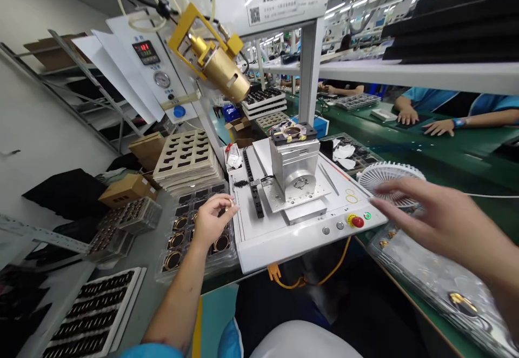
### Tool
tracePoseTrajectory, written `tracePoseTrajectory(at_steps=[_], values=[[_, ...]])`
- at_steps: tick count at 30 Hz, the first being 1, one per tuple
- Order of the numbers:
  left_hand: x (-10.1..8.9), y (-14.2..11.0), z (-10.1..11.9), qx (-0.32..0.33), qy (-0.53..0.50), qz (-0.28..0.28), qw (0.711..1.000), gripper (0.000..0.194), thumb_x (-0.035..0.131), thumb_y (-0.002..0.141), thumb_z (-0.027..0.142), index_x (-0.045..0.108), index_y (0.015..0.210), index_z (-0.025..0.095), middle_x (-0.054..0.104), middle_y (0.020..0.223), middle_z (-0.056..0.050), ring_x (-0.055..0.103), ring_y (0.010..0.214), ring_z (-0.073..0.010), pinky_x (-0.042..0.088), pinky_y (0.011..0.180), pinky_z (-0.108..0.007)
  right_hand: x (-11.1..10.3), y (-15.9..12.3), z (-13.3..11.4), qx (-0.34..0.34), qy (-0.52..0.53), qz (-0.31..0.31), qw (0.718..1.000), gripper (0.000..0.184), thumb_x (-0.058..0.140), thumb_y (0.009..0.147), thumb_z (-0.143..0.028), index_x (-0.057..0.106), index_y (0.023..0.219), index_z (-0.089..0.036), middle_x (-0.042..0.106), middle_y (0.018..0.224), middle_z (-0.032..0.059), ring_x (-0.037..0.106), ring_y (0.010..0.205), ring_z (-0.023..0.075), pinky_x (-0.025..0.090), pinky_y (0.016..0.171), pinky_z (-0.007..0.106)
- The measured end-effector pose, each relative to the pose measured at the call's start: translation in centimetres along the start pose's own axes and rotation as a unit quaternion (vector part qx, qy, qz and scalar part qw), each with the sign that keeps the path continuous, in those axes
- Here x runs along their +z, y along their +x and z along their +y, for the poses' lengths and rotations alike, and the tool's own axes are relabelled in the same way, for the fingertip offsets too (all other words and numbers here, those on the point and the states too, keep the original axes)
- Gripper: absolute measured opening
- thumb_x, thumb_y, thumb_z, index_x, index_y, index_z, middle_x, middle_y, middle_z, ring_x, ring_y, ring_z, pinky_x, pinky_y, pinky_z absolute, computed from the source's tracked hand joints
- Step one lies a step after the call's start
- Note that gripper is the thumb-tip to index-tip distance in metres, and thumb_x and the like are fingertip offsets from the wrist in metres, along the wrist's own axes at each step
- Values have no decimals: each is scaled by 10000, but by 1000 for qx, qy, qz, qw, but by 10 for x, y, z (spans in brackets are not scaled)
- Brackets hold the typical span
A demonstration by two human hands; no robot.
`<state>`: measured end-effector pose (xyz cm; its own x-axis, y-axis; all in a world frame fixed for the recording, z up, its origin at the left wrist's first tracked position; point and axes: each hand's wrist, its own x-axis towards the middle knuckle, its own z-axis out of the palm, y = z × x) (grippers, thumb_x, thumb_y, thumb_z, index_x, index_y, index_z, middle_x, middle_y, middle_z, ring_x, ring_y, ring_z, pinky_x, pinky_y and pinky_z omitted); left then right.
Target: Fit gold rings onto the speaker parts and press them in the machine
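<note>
My left hand is closed at the left edge of the white press base, thumb and fingers pinched together. Something small may show at the fingertips, but I cannot make it out. Beneath that hand lies a clear tray with round, gold-rimmed parts. Slightly blurred, my right hand reaches in from the right, fingers stretched out and apart, holding nothing visible. It is above the base's right corner, in front of a white round fan. A metal fixture block stands on the base, carrying a black holder on top.
A gold heating head hangs above the fixture. Tweezers, thin yellow rings and a red stop button are on the base. Stacked beige trays stand left. Bagged parts lie right. Another person's hands rest across the bench.
</note>
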<state>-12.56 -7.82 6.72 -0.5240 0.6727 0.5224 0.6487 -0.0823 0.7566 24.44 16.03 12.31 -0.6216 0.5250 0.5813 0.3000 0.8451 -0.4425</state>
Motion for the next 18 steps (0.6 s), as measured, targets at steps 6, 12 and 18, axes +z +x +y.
tracePoseTrajectory(at_steps=[6, 12, 18], values=[[13, 23, 35, 69, 1, 35, 997, 359, 892, 724, 380, 773, 996, 178, 732, 1146, -137, 723, 1074, -275, 620, 965, -434, 53, 175, -40, -159, 3, -21, 987, 95, 688, 819, -184, 721, 907, -195, 729, 1101, 107, 644, 1105, 316, 515, 955, 425], [12, 43, 63, 126, 44, 7, 991, 177, 831, 805, 355, 816, 903, 208, 769, 1228, -129, 750, 1097, -289, 601, 1025, -481, 53, 231, -42, -121, 57, -201, 970, 176, 797, 701, -109, 760, 827, -225, 746, 813, -11, 674, 735, 194, 506, 685, 287], [31, 102, 96, 171, -8, -53, 984, 140, 814, 807, 332, 803, 753, 203, 766, 1271, -117, 757, 1095, -285, 582, 1041, -488, 54, 213, -39, -106, 144, -88, 980, 95, 773, 759, -163, 691, 782, -204, 763, 908, 21, 701, 882, 219, 543, 867, 337]])
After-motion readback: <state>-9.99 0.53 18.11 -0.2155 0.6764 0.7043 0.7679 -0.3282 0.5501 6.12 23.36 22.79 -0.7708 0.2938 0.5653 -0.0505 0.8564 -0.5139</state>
